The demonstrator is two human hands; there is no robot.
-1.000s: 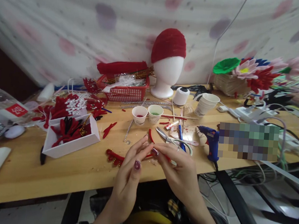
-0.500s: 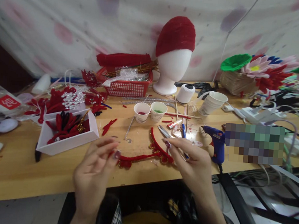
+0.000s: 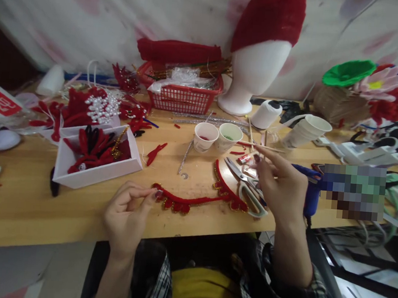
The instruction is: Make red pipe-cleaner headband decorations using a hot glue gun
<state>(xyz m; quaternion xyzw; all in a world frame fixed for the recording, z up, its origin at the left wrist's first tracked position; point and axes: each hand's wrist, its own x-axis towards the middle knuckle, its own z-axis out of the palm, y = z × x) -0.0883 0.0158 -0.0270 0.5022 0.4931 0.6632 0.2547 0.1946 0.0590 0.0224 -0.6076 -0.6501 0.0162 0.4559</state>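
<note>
A red fuzzy strip with gold-edged scallops point(image 3: 198, 201) lies curved on the table. My left hand point(image 3: 126, 214) is closed, with thumb and forefinger pinching the strip's left end. Over the scissors point(image 3: 237, 170), my right hand point(image 3: 282, 185) is raised with its forefinger stretched out and a small gap above the thumb. No held thing shows in it. Its fingertips are nearest to the thin sticks point(image 3: 251, 137) and a small red-and-white tube point(image 3: 245, 158). The scissors' pale handles are partly behind my right hand.
A white box point(image 3: 96, 175) of red and black fuzzy pieces stands left. Two paper cups point(image 3: 205, 142) hold small beads. Behind are a red basket point(image 3: 180, 100) and a white foam head point(image 3: 256, 75). A blue glue gun point(image 3: 312, 197) and cables lie right.
My view has shifted, so the table things appear larger and further right. My right hand has moved forward and right past the scissors. My left fingers have closed on the strip's end.
</note>
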